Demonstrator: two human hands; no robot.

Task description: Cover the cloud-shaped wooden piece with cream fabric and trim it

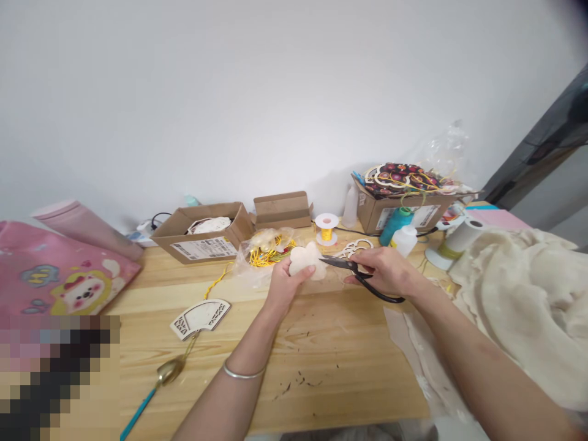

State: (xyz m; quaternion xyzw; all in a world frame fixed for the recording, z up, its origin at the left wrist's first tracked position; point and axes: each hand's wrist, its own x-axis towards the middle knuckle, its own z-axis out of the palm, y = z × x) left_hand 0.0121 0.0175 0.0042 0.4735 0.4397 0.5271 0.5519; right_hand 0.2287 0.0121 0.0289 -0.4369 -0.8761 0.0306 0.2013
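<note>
My left hand (285, 283) is closed around a pale, cloud-shaped padded piece (307, 260), held up over the wooden table (321, 355). My right hand (384, 271) grips black scissors (356, 269) by the handles; the blade tips point left and touch the right edge of the pale piece. A silver bangle sits on my left wrist.
Behind the hands lie a plastic bag of yellow cord (264, 251), a yellow thread spool (326, 228), cardboard boxes (202, 231), a teal spool (395, 224) and a white bottle (405, 240). A wooden fan cutout (200, 317) and brush lie left. Cream fabric (523, 306) is heaped right; pink bag (55, 275) left.
</note>
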